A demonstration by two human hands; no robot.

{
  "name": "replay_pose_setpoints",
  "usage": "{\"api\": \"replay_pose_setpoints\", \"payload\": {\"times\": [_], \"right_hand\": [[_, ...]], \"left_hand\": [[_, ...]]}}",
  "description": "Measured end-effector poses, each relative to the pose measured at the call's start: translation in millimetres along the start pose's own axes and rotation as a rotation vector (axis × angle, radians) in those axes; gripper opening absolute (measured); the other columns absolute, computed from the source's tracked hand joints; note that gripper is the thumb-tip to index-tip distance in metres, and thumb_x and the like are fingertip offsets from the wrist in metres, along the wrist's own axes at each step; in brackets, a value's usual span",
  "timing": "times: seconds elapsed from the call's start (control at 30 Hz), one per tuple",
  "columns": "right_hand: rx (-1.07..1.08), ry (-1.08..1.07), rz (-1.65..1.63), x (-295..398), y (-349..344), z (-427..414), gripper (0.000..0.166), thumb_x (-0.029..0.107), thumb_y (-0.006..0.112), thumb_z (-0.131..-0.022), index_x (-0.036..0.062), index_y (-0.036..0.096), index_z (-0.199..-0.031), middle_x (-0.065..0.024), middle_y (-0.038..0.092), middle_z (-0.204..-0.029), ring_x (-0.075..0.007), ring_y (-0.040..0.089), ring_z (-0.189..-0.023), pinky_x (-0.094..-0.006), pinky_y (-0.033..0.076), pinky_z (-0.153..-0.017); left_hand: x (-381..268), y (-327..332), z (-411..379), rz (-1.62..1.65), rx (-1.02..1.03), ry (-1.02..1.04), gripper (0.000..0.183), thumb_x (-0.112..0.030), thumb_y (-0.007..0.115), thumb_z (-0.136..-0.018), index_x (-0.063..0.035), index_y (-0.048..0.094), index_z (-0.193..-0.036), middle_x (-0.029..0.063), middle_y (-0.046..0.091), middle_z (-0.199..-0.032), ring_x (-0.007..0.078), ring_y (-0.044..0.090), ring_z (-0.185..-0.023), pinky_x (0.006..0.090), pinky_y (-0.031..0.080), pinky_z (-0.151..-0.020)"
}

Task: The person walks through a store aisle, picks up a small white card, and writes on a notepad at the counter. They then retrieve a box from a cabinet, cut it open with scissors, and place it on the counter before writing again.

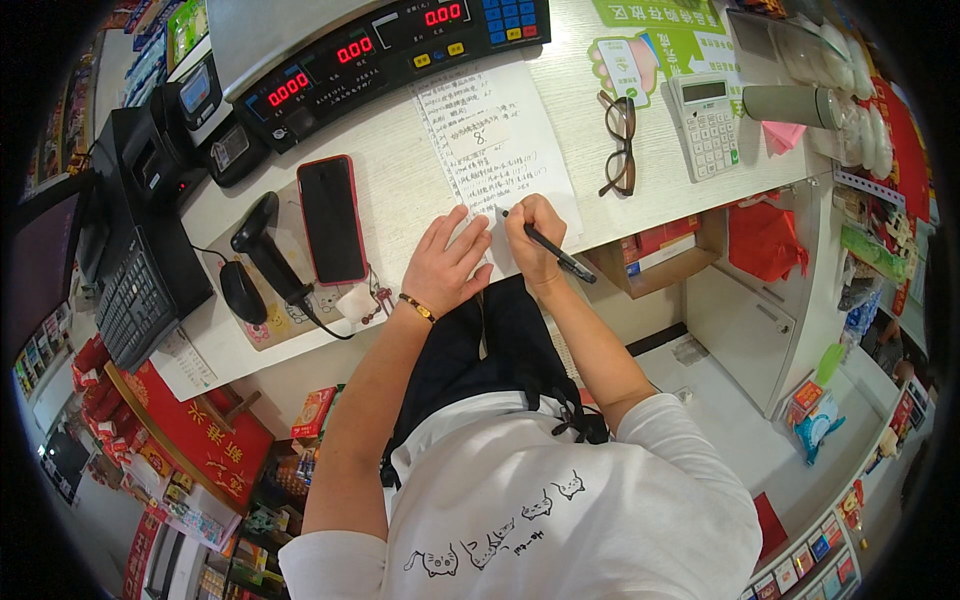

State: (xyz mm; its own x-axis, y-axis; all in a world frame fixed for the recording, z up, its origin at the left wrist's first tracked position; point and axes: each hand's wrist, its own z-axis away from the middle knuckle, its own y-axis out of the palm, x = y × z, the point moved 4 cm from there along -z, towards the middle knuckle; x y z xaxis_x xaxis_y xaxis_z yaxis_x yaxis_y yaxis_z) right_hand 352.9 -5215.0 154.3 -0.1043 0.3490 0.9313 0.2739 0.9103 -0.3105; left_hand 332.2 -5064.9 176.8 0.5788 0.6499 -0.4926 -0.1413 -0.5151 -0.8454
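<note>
My right hand (pixel 535 238) grips a black pen (pixel 559 255), its tip down near the lowest handwritten line of a white sheet of paper (pixel 551 161). Handwriting fills the sheet's left part, and a small pasted slip with writing lies across it. Beside the pen, my left hand (pixel 450 259) rests palm down with fingers spread over the sheet's lower left edge, holding nothing. A beaded bracelet (pixel 418 307) circles the left wrist. Left of that hand lies a dark-screened smartphone (pixel 330 221) in a red case, with a white charm (pixel 355 303) near its lower end.
A price scale (pixel 390 56) borders the paper's far side. Leftward are a barcode scanner (pixel 266 244), a mouse (pixel 242 291) and a keyboard (pixel 135 296). Eyeglasses (pixel 619 144), a calculator (pixel 705 127) and a grey-green cylinder (pixel 791 107) lie rightward. An open cardboard box (pixel 675 266) sits under the counter edge.
</note>
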Motion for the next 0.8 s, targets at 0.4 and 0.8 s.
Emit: {"api": "replay_pose_setpoints", "payload": {"times": [0.4, 0.8], "right_hand": [[-0.009, 0.011, -0.031, -3.1, 0.0, 0.9, 0.023, -0.005, 0.058, -0.077, 0.0035, 0.04, -0.067, -0.0088, 0.043, -0.062, -0.0223, 0.043, -0.052, -0.0328, 0.037, -0.049], [-0.02, -0.026, -0.012, -1.0, 0.0, 0.2, 0.021, -0.006, 0.057, -0.077, 0.0029, 0.04, -0.067, -0.0093, 0.042, -0.063, -0.0234, 0.043, -0.053, -0.0332, 0.037, -0.05]], "left_hand": [[-1.1, -1.9, -1.6, -0.003, 0.0, -0.002, 0.038, -0.021, 0.067, -0.073, -0.0053, 0.061, -0.107, 0.0071, 0.054, -0.126, 0.032, 0.045, -0.122, 0.0452, 0.041, -0.096], [-0.3, -0.2, -1.3, -0.003, -0.01, -0.001, 0.038, -0.021, 0.067, -0.073, -0.0051, 0.061, -0.107, 0.0069, 0.054, -0.125, 0.0319, 0.047, -0.12, 0.045, 0.042, -0.095]]}}
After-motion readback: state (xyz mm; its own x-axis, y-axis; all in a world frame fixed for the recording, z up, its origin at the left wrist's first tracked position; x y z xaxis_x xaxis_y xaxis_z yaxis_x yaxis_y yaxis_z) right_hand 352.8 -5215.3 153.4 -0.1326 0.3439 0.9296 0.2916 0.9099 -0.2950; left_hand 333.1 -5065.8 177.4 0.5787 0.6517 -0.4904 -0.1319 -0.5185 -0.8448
